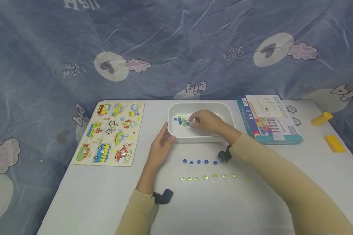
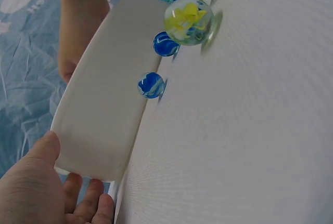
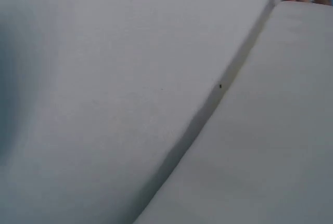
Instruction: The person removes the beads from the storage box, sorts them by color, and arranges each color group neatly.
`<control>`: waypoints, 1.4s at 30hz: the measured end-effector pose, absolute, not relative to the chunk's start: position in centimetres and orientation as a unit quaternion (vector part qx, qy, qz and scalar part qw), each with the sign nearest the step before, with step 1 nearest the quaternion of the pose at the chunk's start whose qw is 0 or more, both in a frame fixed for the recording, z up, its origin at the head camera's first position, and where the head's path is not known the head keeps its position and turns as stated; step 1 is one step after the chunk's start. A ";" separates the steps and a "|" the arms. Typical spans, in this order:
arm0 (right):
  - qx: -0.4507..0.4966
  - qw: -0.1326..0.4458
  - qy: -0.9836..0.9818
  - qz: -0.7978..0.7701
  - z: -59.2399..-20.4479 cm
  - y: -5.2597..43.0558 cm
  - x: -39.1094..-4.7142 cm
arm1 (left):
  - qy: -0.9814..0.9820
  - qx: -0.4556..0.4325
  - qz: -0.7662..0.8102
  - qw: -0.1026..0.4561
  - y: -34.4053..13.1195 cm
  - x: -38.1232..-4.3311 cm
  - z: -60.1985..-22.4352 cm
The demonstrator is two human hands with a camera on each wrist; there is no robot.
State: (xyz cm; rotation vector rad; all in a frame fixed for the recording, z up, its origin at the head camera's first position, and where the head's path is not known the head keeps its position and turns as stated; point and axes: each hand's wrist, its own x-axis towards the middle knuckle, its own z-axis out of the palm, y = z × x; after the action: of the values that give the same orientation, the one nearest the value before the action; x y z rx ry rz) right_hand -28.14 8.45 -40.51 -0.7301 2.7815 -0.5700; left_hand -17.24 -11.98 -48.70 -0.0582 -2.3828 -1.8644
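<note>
A white tray [image 1: 201, 138] stands at the back middle of the table with several blue and yellow-green glass marbles [image 1: 180, 121] inside, toward its left. My left hand [image 1: 159, 148] holds the tray's near left corner. In the left wrist view its thumb lies at the rim and its fingertips touch the end wall. My right hand [image 1: 207, 121] reaches into the tray from the right with bent fingers, thumb and forefinger right at a blue marble [image 1: 188, 124]. I cannot tell whether a marble is pinched there. The right wrist view shows the tray's outer wall [image 3: 270, 109] and the tabletop.
On the table before the tray lie a row of blue marbles [image 1: 198, 162] and, nearer, a row of yellow-green marbles [image 1: 205, 177]. A vehicle puzzle board [image 1: 109, 135] is at left. At right are a flat box [image 1: 269, 120], a yellow cylinder [image 1: 322, 119] and a yellow block [image 1: 334, 144].
</note>
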 end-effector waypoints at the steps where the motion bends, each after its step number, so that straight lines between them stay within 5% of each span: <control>1: -0.247 0.107 0.946 -0.182 -40.6 8.2 -28.4 | -0.787 -0.018 -0.614 0.056 -11.9 -17.3 -48.7; 24: -0.229 0.117 0.959 -0.122 -40.6 7.6 -29.0 | -0.793 -0.011 -0.607 0.054 -11.0 -16.9 -47.6; 42: -0.251 0.048 0.944 -0.211 -35.8 14.8 -21.1 | -0.798 0.006 -0.600 0.057 -11.6 -16.9 -48.3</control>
State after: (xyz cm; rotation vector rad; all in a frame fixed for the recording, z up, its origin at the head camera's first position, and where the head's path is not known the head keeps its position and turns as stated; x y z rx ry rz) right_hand -21.09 14.82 -35.79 -0.7652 2.8778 -0.6425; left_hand -16.90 -11.59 -48.26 0.0172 -2.4202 -1.8183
